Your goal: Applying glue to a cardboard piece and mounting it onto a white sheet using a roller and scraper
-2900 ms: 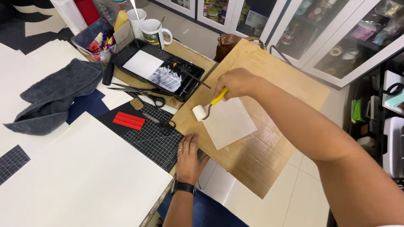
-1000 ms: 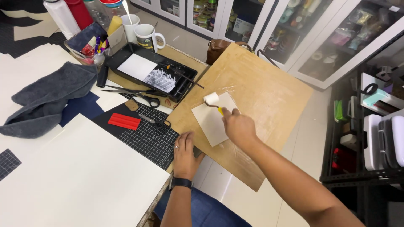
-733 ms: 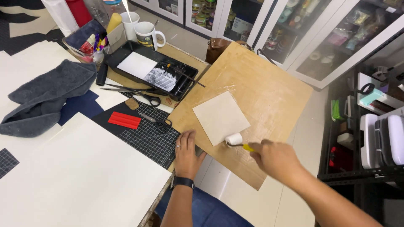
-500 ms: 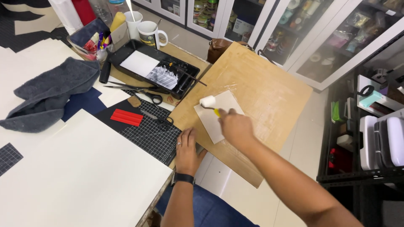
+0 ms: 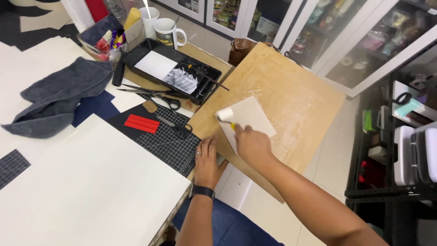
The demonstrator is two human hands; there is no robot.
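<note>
Roller at the upper-left corner of a pale sheet on a wooden board.
Right hand (image 5: 251,145) grips the small roller (image 5: 224,114) over the sheet (image 5: 252,117); left hand (image 5: 206,157), flat and empty, steadies the board (image 5: 291,91). Sheet coverage cannot be judged.

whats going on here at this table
A person is seated at a worktable. The right hand holds a small roller against a pale square sheet lying on a wooden board. The left hand rests flat at the board's near edge, beside a gridded cutting mat.
</note>
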